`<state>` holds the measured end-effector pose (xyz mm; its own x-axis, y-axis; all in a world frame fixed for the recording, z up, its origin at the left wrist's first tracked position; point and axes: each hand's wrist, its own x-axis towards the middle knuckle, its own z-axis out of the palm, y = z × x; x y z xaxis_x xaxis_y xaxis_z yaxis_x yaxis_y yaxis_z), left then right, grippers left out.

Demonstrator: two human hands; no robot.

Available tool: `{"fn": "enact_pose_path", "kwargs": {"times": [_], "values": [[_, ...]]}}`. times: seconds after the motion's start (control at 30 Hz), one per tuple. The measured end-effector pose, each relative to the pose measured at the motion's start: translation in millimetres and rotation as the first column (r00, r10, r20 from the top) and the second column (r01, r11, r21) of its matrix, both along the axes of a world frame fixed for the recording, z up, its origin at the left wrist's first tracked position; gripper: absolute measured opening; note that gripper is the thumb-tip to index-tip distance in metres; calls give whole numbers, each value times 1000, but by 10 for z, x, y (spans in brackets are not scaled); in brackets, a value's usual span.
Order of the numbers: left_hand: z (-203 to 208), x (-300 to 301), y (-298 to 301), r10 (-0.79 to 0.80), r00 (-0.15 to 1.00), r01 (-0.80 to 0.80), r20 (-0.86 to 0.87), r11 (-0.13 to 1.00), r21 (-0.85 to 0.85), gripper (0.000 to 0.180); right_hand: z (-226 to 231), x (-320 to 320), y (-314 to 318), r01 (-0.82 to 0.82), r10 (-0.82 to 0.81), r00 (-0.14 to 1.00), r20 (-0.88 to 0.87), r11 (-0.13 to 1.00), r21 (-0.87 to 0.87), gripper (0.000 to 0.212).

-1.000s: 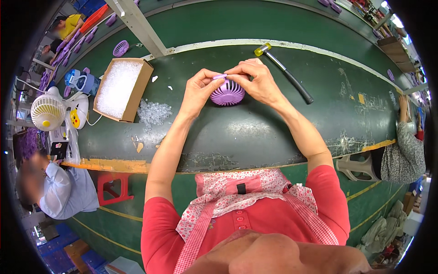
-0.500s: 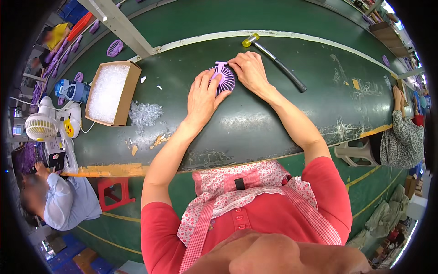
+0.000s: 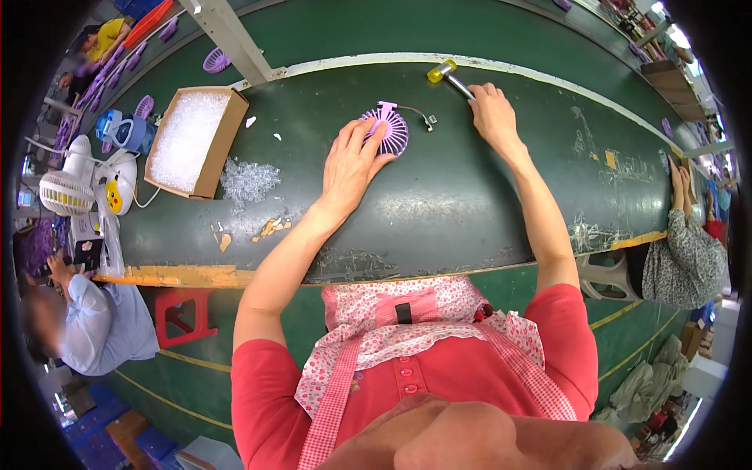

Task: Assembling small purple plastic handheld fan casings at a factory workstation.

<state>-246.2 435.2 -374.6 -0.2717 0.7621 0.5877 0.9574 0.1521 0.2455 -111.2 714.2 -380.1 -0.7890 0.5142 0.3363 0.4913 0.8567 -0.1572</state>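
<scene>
A round purple slatted fan head (image 3: 397, 131) lies on the dark green worktop. My left hand (image 3: 348, 160) rests over its left side, fingers curled on it and thumb along its near edge. From the purple neck at its far side a thin wire runs right to a small connector (image 3: 429, 122) lying on the surface. My right hand (image 3: 494, 119) is closed over the handle of a small mallet with a yellow two-faced head (image 3: 441, 71). Part of the metal shaft shows; the dark grip is hidden beneath my hand and wrist.
To the left stand a cardboard box (image 3: 222, 145) full of clear plastic bits, a loose heap of them (image 3: 249, 179), and a small white fan (image 3: 66, 193). A metal post (image 3: 235, 39) rises at the far left. Co-workers sit at both sides.
My right hand has left the fan head's neck and moved right onto the mallet's handle. The wire and connector now show on the table. My left hand stays on the fan head.
</scene>
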Motion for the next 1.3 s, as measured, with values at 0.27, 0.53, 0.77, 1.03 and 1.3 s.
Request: {"fn": "enact_pose_path", "kwargs": {"times": [0.27,0.53,0.77,1.03,1.3], "values": [[6,-19,-48,33,999,-33,3,996,77,53,896,-72,-856,-401,233,787,-571,897,-187,29],[-31,-14,-105,5,1000,-7,19,993,118,49,481,-109,-725,-223,194,972,-135,940,-257,26],[348,-623,-435,372,928,-364,-31,919,149,20,299,-365,-570,-486,396,859,-325,830,-274,27],[73,-1316,-1179,832,553,-802,-51,514,-306,18,236,-639,-746,-518,505,850,-149,853,-63,26],[43,-1407,-1228,819,561,-817,-118,526,-236,19,45,-725,-891,-526,463,823,-329,840,-132,15]]}}
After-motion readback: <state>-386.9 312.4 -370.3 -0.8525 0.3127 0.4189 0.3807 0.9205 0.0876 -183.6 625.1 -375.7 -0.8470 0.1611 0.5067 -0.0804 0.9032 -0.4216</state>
